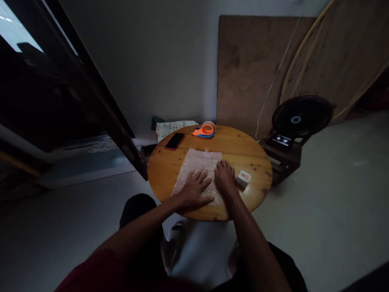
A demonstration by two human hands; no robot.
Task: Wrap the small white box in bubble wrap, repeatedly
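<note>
A sheet of bubble wrap [199, 162] lies on the round wooden table [258, 162]. My left hand [196, 188] rests flat on it with the fingers spread. At the sheet's right edge, my right hand [225, 174] is closed, its fingers curled down onto the wrap; the fingertips are partly hidden. Just right of that hand sits a small white box [243, 178] with a reddish mark on top, apart from the wrap.
An orange tape dispenser [204, 129] and a dark phone with a red edge [174, 141] lie at the table's far side. A printed sack [176, 126] shows behind the table. To the right, a black fan [296, 119] stands by a dark wooden stool [285, 158].
</note>
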